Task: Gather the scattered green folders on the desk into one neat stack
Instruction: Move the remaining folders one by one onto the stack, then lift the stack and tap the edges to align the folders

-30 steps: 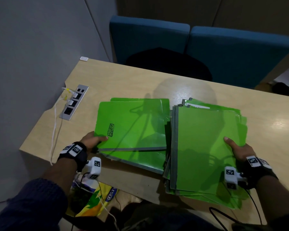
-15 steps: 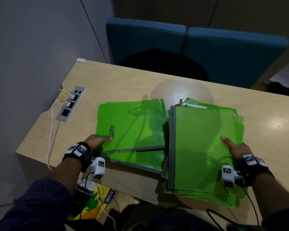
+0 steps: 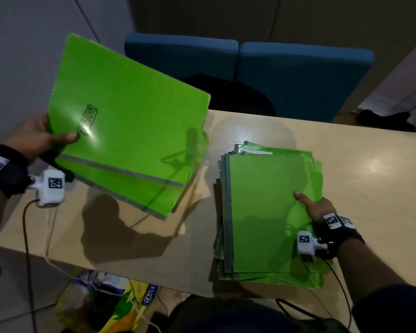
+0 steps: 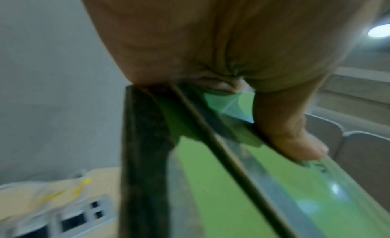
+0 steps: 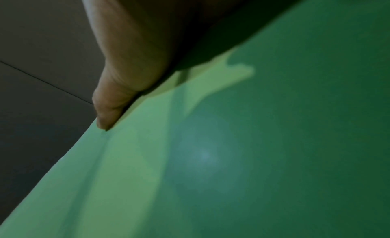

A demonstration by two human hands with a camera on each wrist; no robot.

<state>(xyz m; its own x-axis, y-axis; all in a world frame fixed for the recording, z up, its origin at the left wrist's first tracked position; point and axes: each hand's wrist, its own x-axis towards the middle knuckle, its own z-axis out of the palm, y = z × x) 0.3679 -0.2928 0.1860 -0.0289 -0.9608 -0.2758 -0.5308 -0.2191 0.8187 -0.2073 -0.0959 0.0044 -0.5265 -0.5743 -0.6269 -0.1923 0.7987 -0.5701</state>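
My left hand (image 3: 37, 137) pinches the edge of two glossy green plastic folders with grey spines (image 3: 127, 131), thumb on top, holding them tilted above the pale wooden desk (image 3: 370, 179). My right hand (image 3: 318, 207) grips the right edge of the stack of green folders (image 3: 262, 212) lying on the desk, thumb pressed on its cover.
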